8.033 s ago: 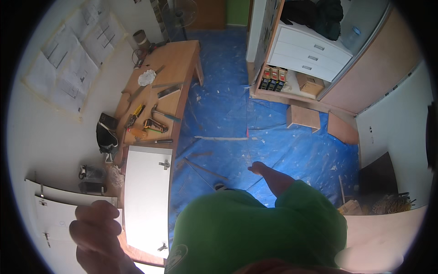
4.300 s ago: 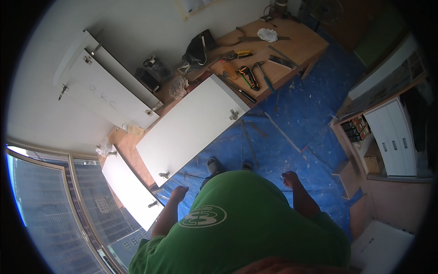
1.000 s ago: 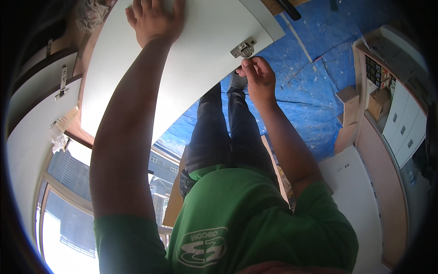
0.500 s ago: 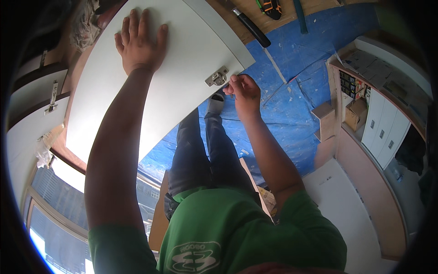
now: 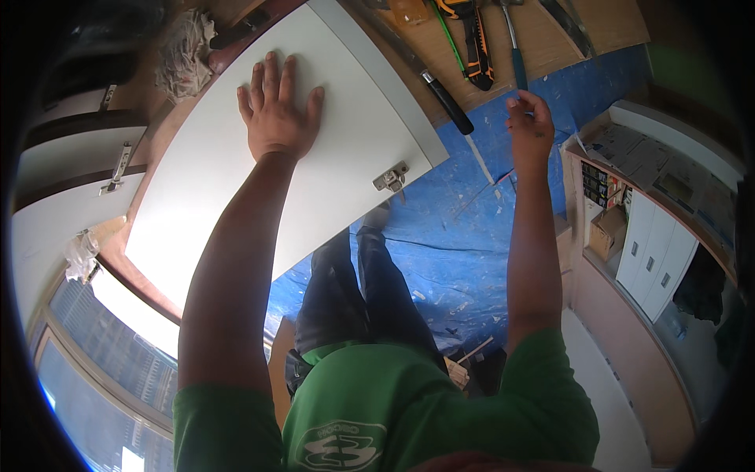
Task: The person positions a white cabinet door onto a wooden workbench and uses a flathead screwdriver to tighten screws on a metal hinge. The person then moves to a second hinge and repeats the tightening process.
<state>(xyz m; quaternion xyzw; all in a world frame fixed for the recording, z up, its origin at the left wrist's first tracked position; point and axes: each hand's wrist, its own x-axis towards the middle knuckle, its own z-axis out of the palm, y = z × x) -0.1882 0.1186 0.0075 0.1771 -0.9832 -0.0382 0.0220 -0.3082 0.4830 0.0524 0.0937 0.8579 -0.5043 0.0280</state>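
My left hand point(image 5: 281, 122) lies flat with spread fingers on a large white cabinet door panel point(image 5: 314, 173). A metal concealed hinge point(image 5: 391, 177) is fitted near the panel's right edge. My right hand point(image 5: 532, 130) is raised past that edge, fingers loosely bent and apart, with nothing visible in them. Its fingertips are just below the teal handle of a metal-shafted tool point(image 5: 519, 69) that lies on the wooden surface. Beside it are an orange and black hand tool point(image 5: 478, 55), a thin green rod point(image 5: 447, 38) and a black-handled tool point(image 5: 448, 104).
A wooden worktop point(image 5: 605, 27) carries the tools. Creased blue sheeting point(image 5: 440, 259) covers the floor. At left stand more panels with hinges point(image 5: 119, 169) and a crumpled plastic bag point(image 5: 186, 55). A shelf unit with white drawers point(image 5: 649, 256) stands at right.
My right hand has left the hinge and moved up and right toward the teal-handled tool. My left hand stays flat on the panel. The view has shifted, showing more of the tools.
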